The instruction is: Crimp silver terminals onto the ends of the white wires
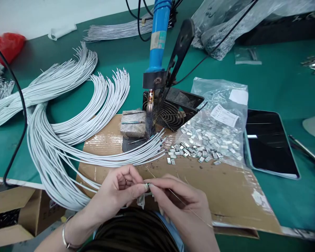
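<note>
My left hand [119, 192] and my right hand [177, 199] meet fingertip to fingertip above a cardboard sheet [225, 196]. Both are pinched on the end of a thin white wire [144, 199], with a small metal piece between the fingertips. A thin strand runs back under my right hand. Just beyond lie the stripped ends of a bundle of white wires [99, 157]. A pile of small metal clips [199, 147] spills from a clear bag [220, 105]. A blue-handled soldering iron [157, 45] stands clamped tip-down over a block [132, 124].
A small black fan [173, 108] sits behind the iron. A dark tablet [270, 143] lies at the right on the green table [286, 77]. More wire bundles [42, 84] curve at the left. An open carton [13, 213] sits at the lower left. Black cables cross the table.
</note>
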